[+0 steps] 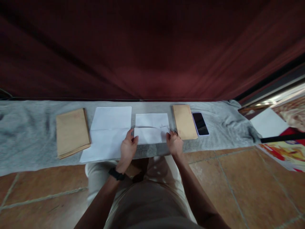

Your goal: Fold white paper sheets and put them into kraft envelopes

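Observation:
A white sheet of paper (151, 121) lies in front of me with its near part folded up into a flap across it. My left hand (128, 147) is at the flap's left edge, thumb and fingers curled on the paper. At the right edge, my right hand (175, 143) pinches the same sheet, its fingertips partly hidden. Left of it lies a stack of larger white paper (111, 127) with a crease across the middle, close to my left hand. Just beyond my right hand is a brown envelope stack (184, 122).
A grey cloth (221, 124) covers the narrow surface. Another pile of brown envelopes (71, 130) lies at the left, and a phone (200, 124) at the right. A dark red panel (143, 63) rises behind. Tiled floor (238, 184) shows below.

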`<state>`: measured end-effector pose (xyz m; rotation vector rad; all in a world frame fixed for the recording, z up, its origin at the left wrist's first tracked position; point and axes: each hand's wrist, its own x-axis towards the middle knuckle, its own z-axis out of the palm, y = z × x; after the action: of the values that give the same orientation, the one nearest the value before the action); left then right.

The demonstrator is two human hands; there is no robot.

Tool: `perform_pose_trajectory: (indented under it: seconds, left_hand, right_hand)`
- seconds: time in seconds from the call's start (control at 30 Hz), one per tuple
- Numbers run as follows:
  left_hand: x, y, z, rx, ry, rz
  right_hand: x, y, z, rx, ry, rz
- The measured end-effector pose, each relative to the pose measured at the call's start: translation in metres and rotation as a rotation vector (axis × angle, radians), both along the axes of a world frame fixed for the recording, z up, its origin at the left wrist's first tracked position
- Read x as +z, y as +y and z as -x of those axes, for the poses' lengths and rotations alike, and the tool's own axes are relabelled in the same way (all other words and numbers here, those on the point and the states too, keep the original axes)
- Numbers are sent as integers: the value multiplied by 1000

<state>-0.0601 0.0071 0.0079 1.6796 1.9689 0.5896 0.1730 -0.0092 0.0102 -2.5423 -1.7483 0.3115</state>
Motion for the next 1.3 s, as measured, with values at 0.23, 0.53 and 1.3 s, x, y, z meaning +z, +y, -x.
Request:
perform_pose_trajectory:
  seconds: [0.23,0.53,1.3]
  left_hand:
    - [10,10,-15,23,217,51]
    - [11,28,-21,20,298,64]
    - [4,48,-24,9,285,5]
  right_hand:
    - [-7,8,2,31,-17,-108]
    - [-8,25,3,13,-35,-147]
    - [-15,49,0,-37,-67,-151]
